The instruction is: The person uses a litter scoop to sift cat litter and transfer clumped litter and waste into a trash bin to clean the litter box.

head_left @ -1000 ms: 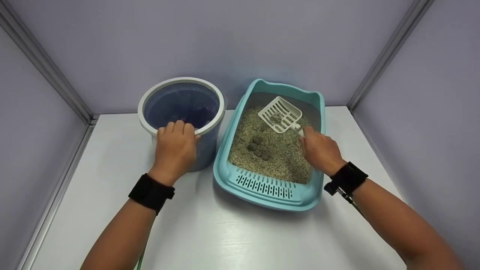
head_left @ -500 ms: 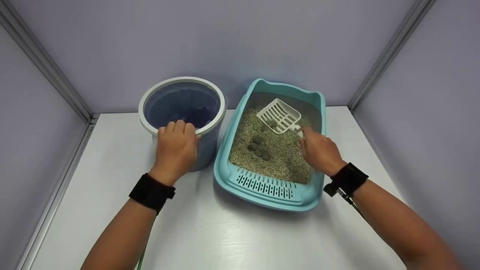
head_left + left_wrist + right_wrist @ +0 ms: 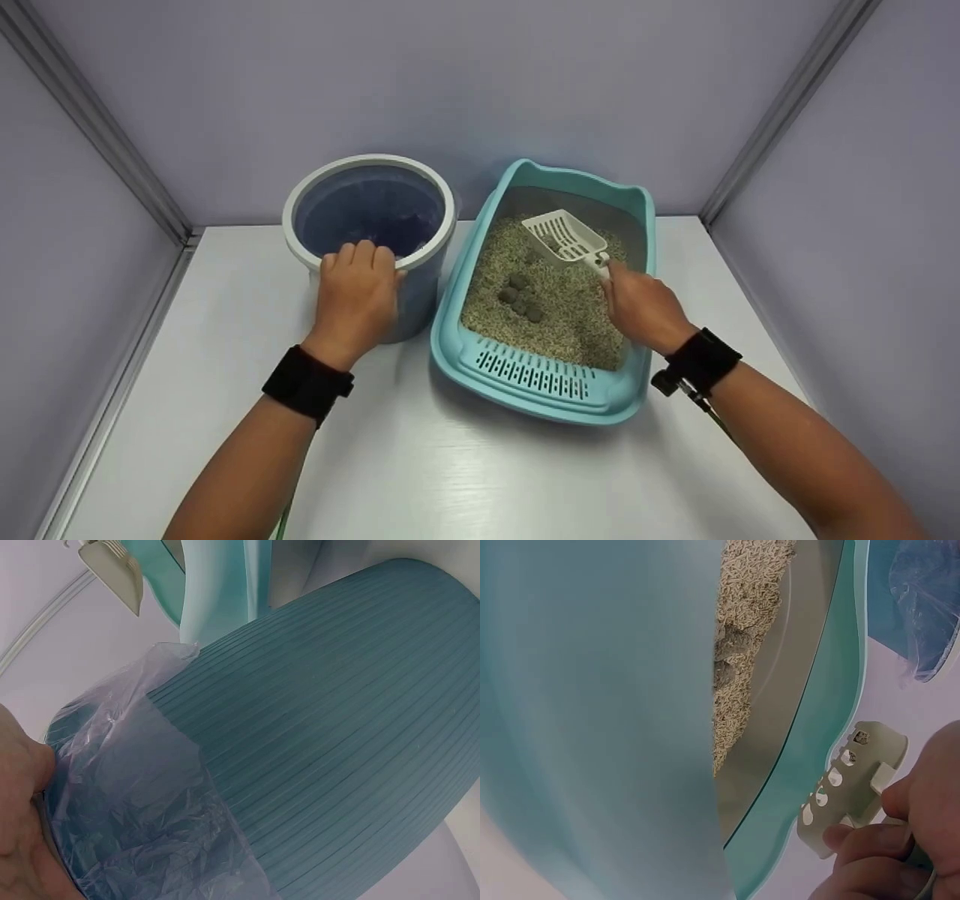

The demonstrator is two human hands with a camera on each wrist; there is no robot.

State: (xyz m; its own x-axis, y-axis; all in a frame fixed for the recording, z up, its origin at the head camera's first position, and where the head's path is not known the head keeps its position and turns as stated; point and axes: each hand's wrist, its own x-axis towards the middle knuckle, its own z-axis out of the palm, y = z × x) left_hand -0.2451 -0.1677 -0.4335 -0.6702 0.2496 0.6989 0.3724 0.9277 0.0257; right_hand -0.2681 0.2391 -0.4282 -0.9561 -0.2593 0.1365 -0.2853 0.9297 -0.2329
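My right hand [image 3: 646,309] grips the handle of a white slotted litter scoop [image 3: 577,229], held over a turquoise litter box [image 3: 525,409]. A grey clump [image 3: 552,241] lies in the scoop. In the right wrist view the scoop [image 3: 855,784] shows from its back end, with bits of clump behind its holes. More dark clumps [image 3: 517,297] sit on the tan pellet litter [image 3: 555,341]. My left hand [image 3: 354,304] has its fingers hooked over the white rim of a blue bin [image 3: 416,300]; in the left wrist view the thumb presses its outside, by a thin plastic liner [image 3: 150,795].
Bin and litter box stand side by side on a white table [image 3: 465,480], close to the back wall [image 3: 450,90]. Side walls [image 3: 862,225] flank the table. The box has a perforated front ledge [image 3: 532,375]. Both wrists wear black straps [image 3: 307,386].
The scoop has dipped slightly and its blade now tilts more, the far edge seen lower. The left hand stays on the bin rim. The whole view has shifted a little.
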